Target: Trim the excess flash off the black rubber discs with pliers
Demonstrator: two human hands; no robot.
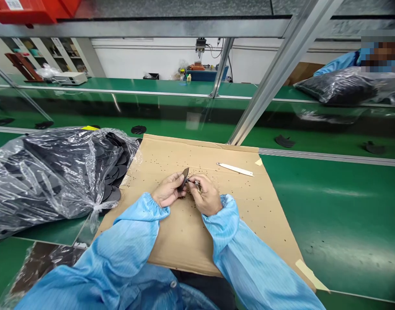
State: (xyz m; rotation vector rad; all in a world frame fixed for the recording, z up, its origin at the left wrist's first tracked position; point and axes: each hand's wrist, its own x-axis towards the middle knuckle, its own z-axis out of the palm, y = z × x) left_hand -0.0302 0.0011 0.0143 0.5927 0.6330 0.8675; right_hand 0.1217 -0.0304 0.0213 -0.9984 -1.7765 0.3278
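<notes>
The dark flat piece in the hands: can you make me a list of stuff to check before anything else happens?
1. Left hand has hold of the dark flat piece: ok.
2. Right hand has hold of the small metal tool: ok.
3. Tool's tip is clear of the left hand: cannot tell, it's too small and partly hidden.
4. Brown sheet is free of crumbs: not ok, dark specks are scattered over it.
5. White strip is out of the hands' way: ok, it lies apart from them, beyond the right hand.
</notes>
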